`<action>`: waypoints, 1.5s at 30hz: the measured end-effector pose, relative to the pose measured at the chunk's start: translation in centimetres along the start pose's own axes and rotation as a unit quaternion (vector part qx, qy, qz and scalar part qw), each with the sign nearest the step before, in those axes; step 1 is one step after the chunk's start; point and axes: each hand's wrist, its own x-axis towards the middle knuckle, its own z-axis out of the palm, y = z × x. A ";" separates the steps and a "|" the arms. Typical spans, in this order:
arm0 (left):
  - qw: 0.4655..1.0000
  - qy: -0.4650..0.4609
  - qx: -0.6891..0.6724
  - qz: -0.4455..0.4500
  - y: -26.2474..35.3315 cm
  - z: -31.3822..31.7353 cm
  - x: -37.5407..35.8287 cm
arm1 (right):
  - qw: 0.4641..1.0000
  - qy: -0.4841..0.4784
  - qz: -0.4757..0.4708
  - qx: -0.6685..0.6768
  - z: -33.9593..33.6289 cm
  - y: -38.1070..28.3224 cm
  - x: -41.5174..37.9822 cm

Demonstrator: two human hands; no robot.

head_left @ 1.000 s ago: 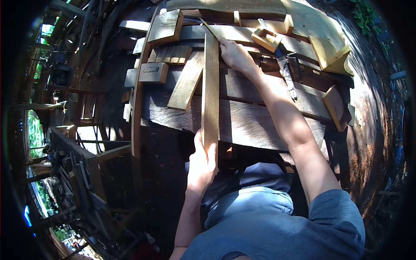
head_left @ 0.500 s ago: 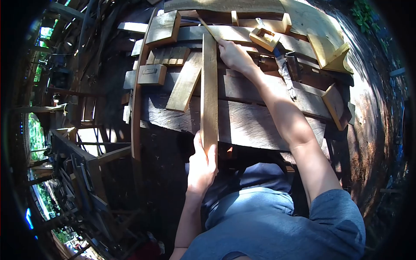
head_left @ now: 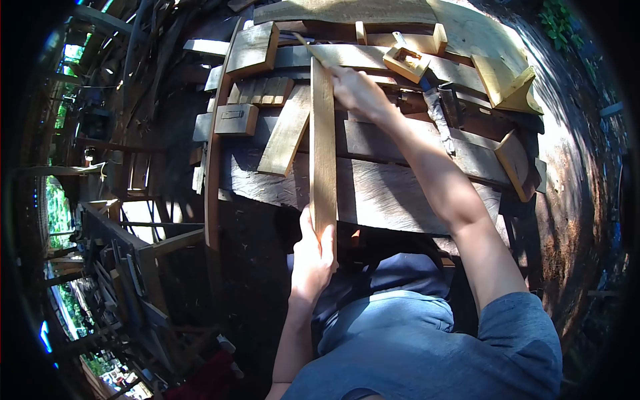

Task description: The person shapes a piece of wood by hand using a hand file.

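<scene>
A long, narrow wooden board (head_left: pixel 323 147) points away from me over the workbench, its near end close to my lap. My left hand (head_left: pixel 315 257) is wrapped around that near end, thumb on one side and fingers on the other. At the far end, my right hand (head_left: pixel 360 95) is closed on a thin wooden stick (head_left: pixel 309 47), which slants up and left past the board's tip. Most of the stick's grip end is hidden by the hand. Left of the board lies a shorter plank (head_left: pixel 287 137), tilted on the bench.
The slatted workbench (head_left: pixel 400 193) carries a wooden block plane (head_left: pixel 407 62), a block with a slot (head_left: pixel 235 120), a thick block (head_left: pixel 252 49) and angled wooden brackets (head_left: pixel 508 83). A tool with a wrapped handle (head_left: pixel 437 110) lies right of my hand. An upright post (head_left: pixel 212 180) borders the left side.
My right hand and the stick have shifted slightly left and down toward the board's tip. My left hand keeps its hold on the board. The whole view has moved a little.
</scene>
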 end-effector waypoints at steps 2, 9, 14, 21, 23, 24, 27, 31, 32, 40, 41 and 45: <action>0.999 -0.007 -0.039 -0.011 -0.3 0.1 0.2 | 0.998 0.025 -0.061 -0.014 0.6 0.1 -1.1; 0.954 -0.106 -0.280 -0.038 -1.1 -1.6 0.1 | 0.995 -0.025 -0.035 -0.089 0.6 -1.2 -5.7; 0.932 -0.133 -0.335 -0.044 -3.0 -2.1 0.8 | 0.983 -0.043 -0.124 -0.127 1.4 -1.5 -12.1; 0.952 -0.097 -0.289 -0.028 -3.5 -1.8 1.0 | 0.983 0.015 -0.062 -0.174 1.1 -0.9 -3.4; 0.950 -0.098 -0.297 -0.023 -3.6 -1.9 1.2 | 0.986 -0.089 -0.036 -0.138 -0.4 -2.5 -8.2; 0.951 -0.095 -0.295 -0.012 -3.8 -1.8 1.3 | 0.984 -0.087 -0.071 -0.136 0.6 -1.8 -10.3; 0.952 -0.113 -0.283 -0.026 -3.6 -2.1 1.1 | 0.983 -0.093 -0.107 -0.113 0.6 -1.0 -11.6; 0.949 -0.115 -0.291 -0.032 -3.7 -2.1 1.2 | 0.986 0.014 -0.126 -0.110 1.6 1.1 -3.2; 0.950 -0.110 -0.293 -0.025 -3.7 -2.1 1.1 | 0.984 0.015 -0.129 -0.120 1.6 0.6 -2.3; 0.952 -0.105 -0.288 -0.023 -3.6 -2.2 1.3 | 0.990 -0.068 -0.099 -0.070 2.2 0.2 -9.9; 0.952 -0.111 -0.282 -0.036 -3.5 -2.2 1.1 | 0.991 -0.095 -0.044 -0.086 1.1 -1.0 -9.0; 0.950 -0.105 -0.294 -0.028 -3.5 -2.0 1.1 | 0.981 0.052 -0.133 -0.130 2.5 0.9 -0.2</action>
